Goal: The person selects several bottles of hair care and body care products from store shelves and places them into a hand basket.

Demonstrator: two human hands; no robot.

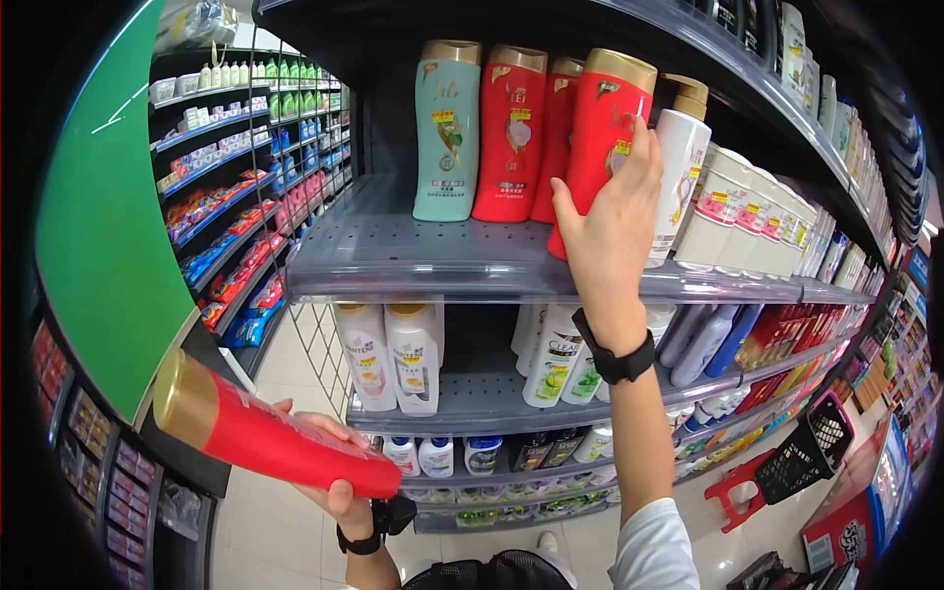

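Observation:
My left hand (329, 462) is wrapped round a red shampoo bottle (280, 438) with a gold cap, tilted with its cap toward the upper left. My right hand (619, 216) lies against another red shampoo bottle (605, 118) at the shelf's front edge, its fingers stretched and thumb apart, covering part of the label. That bottle leans slightly. To its left stand a partly hidden red bottle (562, 98), a red bottle (511, 133) and a pale green one (448, 133). A white pump bottle (678, 167) is close on the right.
The grey upper shelf (413, 251) continues right with white bottles (728, 211). Below, a second shelf (462, 398) carries white Pantene bottles (413, 359) and Clear bottles (553, 364). A wire mesh side panel (320, 359) borders the left. A black basket (806, 457) stands on the floor at right.

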